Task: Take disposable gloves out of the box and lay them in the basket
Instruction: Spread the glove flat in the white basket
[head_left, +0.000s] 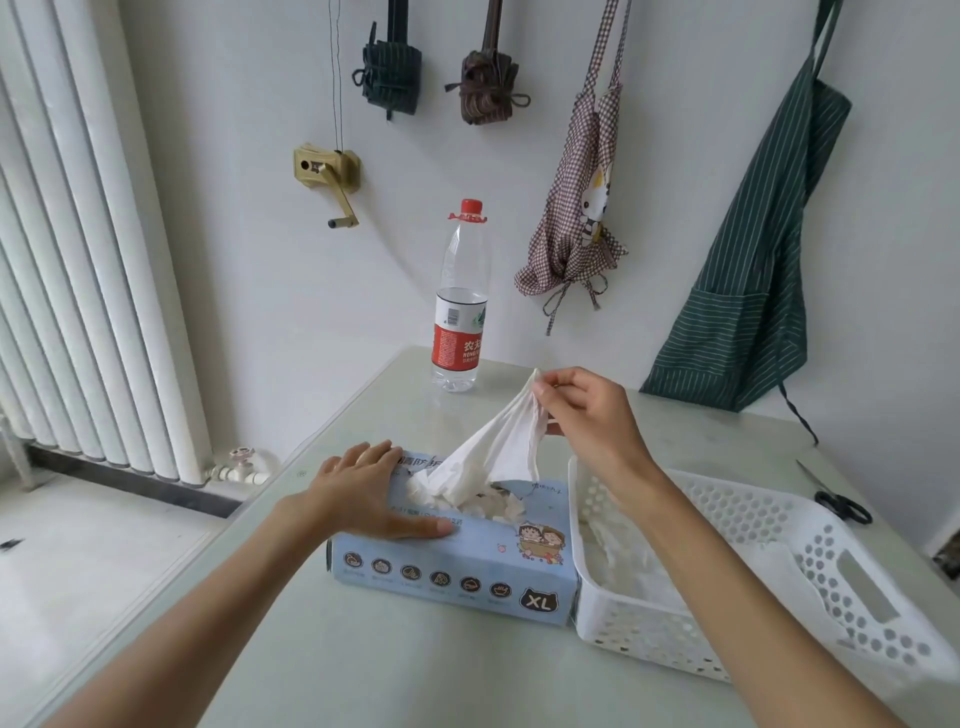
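Pale blue box (452, 566), white perforated basket (810, 566), translucent white glove (498, 447)

Bright, even daylight with soft, faint shadows (none harsh); the desk (363, 675) shows mild sheen, and wide-angle distortion bends the edges.

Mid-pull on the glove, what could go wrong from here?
1. The glove pinched by the right hand is still bunched in the box opening; it may drag extra gloves out with it.
2. Only the left hand pins the box; if it slips, the box may lift or slide.
3. The thin glove may drape over the basket rim instead of landing inside.
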